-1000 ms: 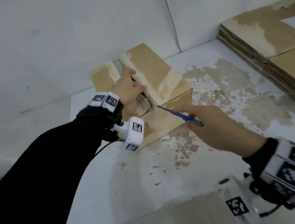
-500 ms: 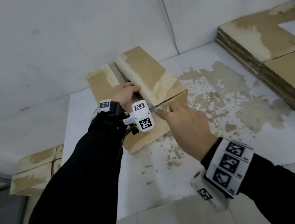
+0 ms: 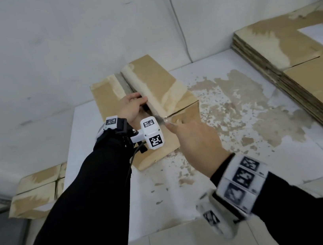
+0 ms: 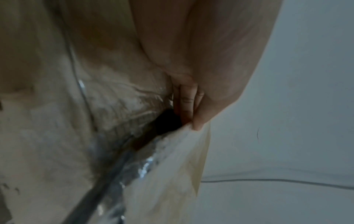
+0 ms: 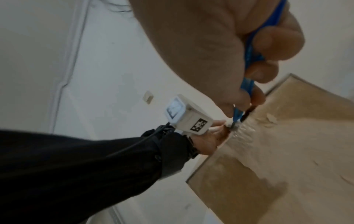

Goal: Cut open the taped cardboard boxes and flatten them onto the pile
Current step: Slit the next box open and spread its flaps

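Note:
A brown cardboard box (image 3: 157, 85) lies on the white table (image 3: 187, 191), its top seam parted, with shiny tape along the flaps. My left hand (image 3: 139, 102) grips the left flap's edge, thumb on top and fingers (image 4: 186, 104) tucked into the dark gap. My right hand (image 3: 178, 128) holds a blue-handled knife (image 5: 249, 84). Its blade (image 3: 161, 119) touches the tape at the near end of the seam, just in front of my left wrist camera. In the right wrist view the blade tip (image 5: 234, 126) sits at the box edge beside my left hand (image 5: 212, 136).
A pile of flattened cardboard (image 3: 295, 74) lies on the table's right side against the wall. More taped boxes (image 3: 39, 191) sit lower down, off the table's left edge. The tabletop has peeling brown patches (image 3: 237, 107). A wall runs close behind the box.
My right hand has moved left from the box's front face, bringing the knife to the near end of the seam. My left hand has slid nearer along the flap edge.

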The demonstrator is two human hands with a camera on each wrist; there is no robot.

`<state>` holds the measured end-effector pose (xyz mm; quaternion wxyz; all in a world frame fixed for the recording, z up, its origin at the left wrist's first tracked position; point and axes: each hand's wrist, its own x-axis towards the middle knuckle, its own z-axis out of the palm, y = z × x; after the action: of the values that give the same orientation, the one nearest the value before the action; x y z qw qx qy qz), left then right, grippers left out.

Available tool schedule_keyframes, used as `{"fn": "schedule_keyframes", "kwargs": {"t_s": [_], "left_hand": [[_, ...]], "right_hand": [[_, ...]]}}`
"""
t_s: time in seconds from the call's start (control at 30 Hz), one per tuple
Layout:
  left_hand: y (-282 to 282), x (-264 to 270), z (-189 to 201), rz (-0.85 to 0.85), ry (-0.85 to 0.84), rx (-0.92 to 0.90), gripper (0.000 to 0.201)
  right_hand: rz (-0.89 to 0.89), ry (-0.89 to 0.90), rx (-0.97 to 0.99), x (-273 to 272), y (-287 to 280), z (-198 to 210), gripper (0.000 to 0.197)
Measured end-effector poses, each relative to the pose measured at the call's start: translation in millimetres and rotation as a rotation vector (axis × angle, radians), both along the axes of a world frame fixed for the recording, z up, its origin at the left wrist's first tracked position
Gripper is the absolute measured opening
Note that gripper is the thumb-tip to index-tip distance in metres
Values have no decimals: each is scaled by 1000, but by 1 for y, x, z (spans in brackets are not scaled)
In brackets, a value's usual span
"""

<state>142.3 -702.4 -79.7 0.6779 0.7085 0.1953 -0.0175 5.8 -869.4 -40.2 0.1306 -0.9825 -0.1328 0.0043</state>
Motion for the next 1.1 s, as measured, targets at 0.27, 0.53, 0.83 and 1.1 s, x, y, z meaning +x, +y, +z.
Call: {"fn": "schedule_keyframes", "kwargs": {"t_s": [0.27, 0.53, 0.83, 1.1], "left_hand": [[-12, -9, 10, -100, 8, 212, 50], [-5, -32, 69, -725, 185, 922, 51], [-16, -37, 71, -657, 168, 1478, 33], [-85, -81, 13, -488, -113, 1250, 56]], "right_hand": [[23, -27, 150, -17, -41, -11, 51], [-247, 76, 703, 22, -117, -7, 27], [-415, 316, 805, 55, -116, -27, 22], [-295, 416, 916, 23, -109, -31, 20]]}}
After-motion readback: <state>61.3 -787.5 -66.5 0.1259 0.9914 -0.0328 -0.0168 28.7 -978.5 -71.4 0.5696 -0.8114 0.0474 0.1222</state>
